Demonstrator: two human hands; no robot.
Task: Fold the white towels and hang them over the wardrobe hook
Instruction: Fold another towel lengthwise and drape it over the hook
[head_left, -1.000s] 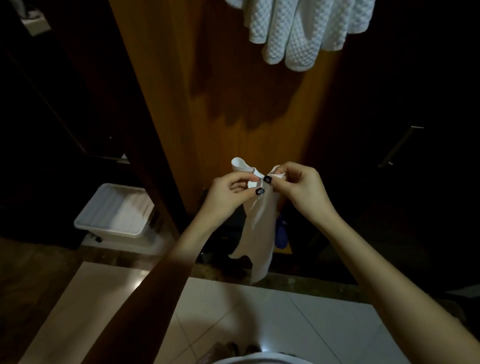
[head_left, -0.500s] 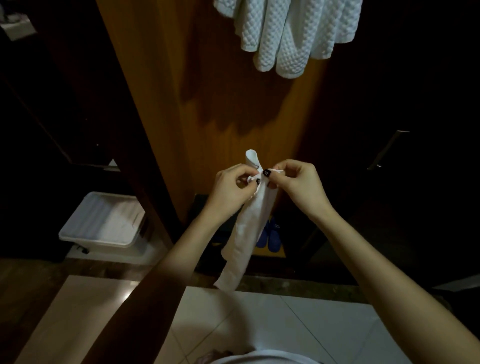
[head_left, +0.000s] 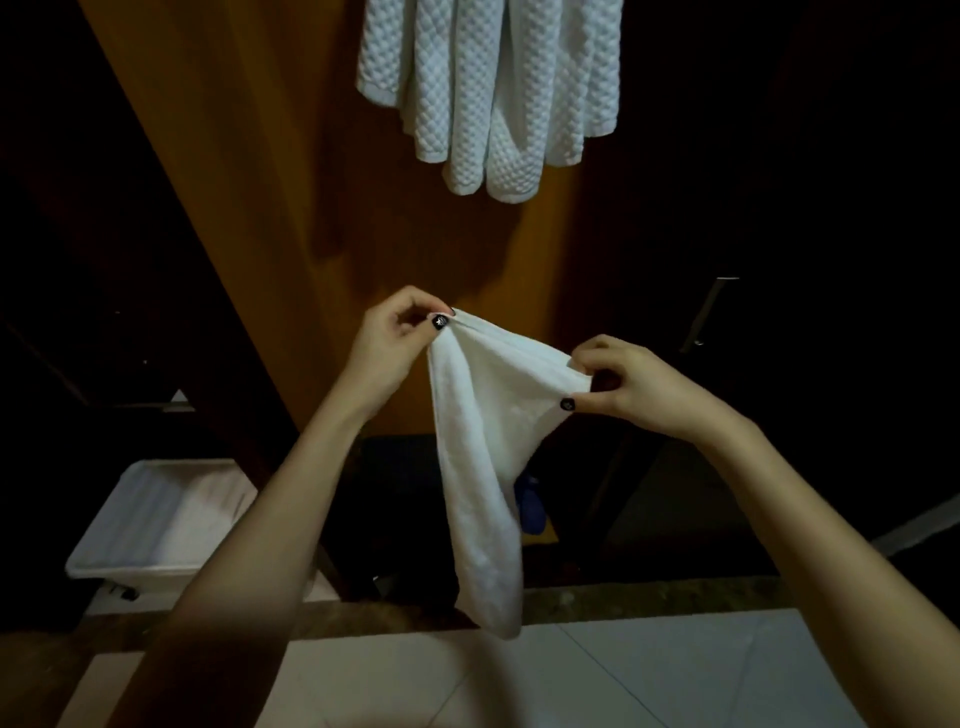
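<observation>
Head view looks down on both hands holding a small white towel (head_left: 483, 467) in the air in front of a wooden wardrobe panel (head_left: 280, 208). The left hand (head_left: 400, 338) pinches one top corner between thumb and fingers, dark-painted thumbnail showing. The right hand (head_left: 639, 384) pinches the other end of the top edge, its fingers curled over the cloth. The top edge runs stretched between them, sloping down toward the right hand. Below it the towel hangs in loose lengthwise folds that narrow to a rounded tip, which shows against the dark strip at the far edge of the pale tiled floor (head_left: 623, 675). Above the hands, thick white waffle-textured towels (head_left: 488, 88) hang in bunched folds against the panel; what holds them lies beyond the top of the view. A white plastic bin (head_left: 150, 525) stands at the floor's far left edge. Something blue (head_left: 530, 509) shows just behind the held towel, too dark to identify.
</observation>
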